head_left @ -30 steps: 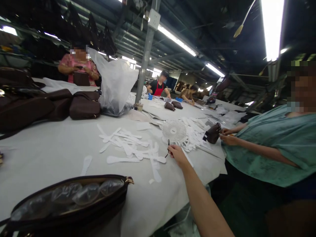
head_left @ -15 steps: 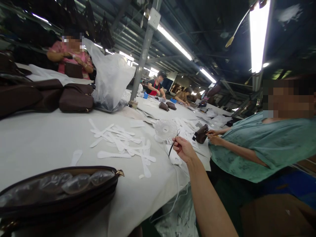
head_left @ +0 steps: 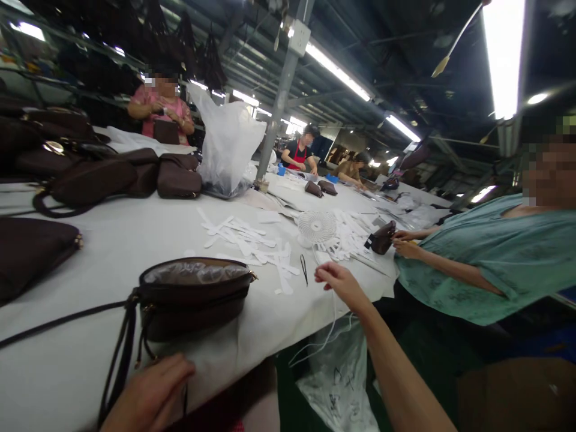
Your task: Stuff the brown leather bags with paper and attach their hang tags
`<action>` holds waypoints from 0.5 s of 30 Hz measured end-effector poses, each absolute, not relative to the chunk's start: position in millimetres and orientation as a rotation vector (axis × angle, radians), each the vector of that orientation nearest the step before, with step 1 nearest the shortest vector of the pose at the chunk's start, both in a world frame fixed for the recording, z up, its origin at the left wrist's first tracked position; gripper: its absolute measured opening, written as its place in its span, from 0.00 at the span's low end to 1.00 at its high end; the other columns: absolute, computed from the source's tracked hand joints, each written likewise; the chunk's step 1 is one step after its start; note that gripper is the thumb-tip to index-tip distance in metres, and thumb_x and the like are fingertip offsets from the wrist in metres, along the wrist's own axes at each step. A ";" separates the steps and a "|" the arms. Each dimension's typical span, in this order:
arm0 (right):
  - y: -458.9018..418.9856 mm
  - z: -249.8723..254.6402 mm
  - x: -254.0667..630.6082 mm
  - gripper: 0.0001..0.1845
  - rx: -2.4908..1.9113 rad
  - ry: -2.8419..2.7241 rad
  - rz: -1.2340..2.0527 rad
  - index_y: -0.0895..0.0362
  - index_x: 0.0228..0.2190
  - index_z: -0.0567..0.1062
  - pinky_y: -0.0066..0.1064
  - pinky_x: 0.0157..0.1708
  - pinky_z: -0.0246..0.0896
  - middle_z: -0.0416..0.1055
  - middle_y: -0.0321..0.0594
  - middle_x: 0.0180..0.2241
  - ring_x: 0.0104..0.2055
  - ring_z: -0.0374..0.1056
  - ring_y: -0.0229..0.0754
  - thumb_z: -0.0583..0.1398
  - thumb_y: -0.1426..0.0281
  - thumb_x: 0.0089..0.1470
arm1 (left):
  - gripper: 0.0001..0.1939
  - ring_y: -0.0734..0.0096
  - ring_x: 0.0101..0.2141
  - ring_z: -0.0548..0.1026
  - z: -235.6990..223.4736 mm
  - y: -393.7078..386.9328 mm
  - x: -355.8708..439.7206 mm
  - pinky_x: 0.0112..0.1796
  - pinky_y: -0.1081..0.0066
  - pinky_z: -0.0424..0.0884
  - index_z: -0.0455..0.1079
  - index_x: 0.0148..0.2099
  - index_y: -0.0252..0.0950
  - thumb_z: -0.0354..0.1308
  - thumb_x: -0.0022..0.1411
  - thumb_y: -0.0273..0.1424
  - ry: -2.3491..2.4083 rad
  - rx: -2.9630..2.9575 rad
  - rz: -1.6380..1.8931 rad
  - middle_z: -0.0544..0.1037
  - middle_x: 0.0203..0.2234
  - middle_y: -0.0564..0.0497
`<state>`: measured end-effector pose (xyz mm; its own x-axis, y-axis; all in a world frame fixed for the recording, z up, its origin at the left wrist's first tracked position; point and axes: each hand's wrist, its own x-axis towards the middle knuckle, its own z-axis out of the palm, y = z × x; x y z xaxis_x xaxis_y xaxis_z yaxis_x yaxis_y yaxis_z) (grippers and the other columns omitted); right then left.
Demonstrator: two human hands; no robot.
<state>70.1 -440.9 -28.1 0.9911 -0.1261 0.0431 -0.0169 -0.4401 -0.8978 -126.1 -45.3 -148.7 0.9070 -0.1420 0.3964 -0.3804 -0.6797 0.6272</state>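
Note:
An open dark brown handbag (head_left: 195,309) stands on the table with clear plastic padding inside. Its long strap trails left and thin cords hang at its left end. My left hand (head_left: 150,390) is just in front of the bag, fingers together and curled; a thin dark cord shows below the fingertips, but what they hold is hidden. Farther right, my right hand (head_left: 339,285) reaches over the table edge, fingers loosely bent and holding nothing. A small black loop strap (head_left: 304,270) is left of its fingertips, apart from them; whether it rests on the table is unclear.
White paper-like strips (head_left: 243,237) lie scattered around a small white fan (head_left: 317,228). More brown bags (head_left: 180,174) and a plastic sack (head_left: 229,144) line the far left. A co-worker in green (head_left: 468,258) handles a small bag at right. White cables hang off the edge.
My right hand has let go of the black loop strap. My left hand has come into view at the bag. The camera view has shifted, showing more of the left side.

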 end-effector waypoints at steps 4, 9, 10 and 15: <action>-374.7 -20.9 -38.0 0.13 -1.960 -0.372 0.394 0.56 0.38 0.77 0.28 0.30 0.66 0.75 0.41 0.36 0.35 0.70 0.40 0.62 0.63 0.51 | 0.11 0.71 0.29 0.74 -118.4 -66.3 -137.6 0.30 0.78 0.67 0.71 0.36 0.42 0.47 0.63 0.30 -0.671 2.229 0.291 0.77 0.29 0.52; -273.0 -51.4 -151.6 0.51 -1.611 -0.577 0.748 0.48 0.61 0.59 0.32 0.45 0.64 0.67 0.41 0.54 0.46 0.68 0.43 0.72 0.64 0.36 | 0.03 0.70 0.29 0.72 -84.6 -83.7 -172.7 0.29 0.77 0.67 0.70 0.34 0.39 0.55 0.57 0.30 -0.763 2.140 0.075 0.77 0.29 0.51; -258.3 -53.9 -161.3 0.50 -1.530 -0.574 0.751 0.48 0.60 0.59 0.32 0.45 0.64 0.69 0.40 0.50 0.46 0.68 0.43 0.72 0.63 0.37 | 0.03 0.70 0.29 0.72 -77.6 -80.1 -178.4 0.30 0.77 0.67 0.70 0.34 0.38 0.55 0.58 0.29 -0.733 2.142 0.059 0.77 0.29 0.51; -221.0 -46.6 -170.0 0.13 -1.616 -0.604 0.618 0.57 0.42 0.74 0.24 0.27 0.58 0.67 0.31 0.22 0.23 0.61 0.33 0.58 0.64 0.57 | 0.11 0.73 0.32 0.74 -44.5 -44.8 -200.0 0.35 0.78 0.67 0.72 0.38 0.38 0.48 0.65 0.30 -0.530 2.027 0.115 0.77 0.31 0.52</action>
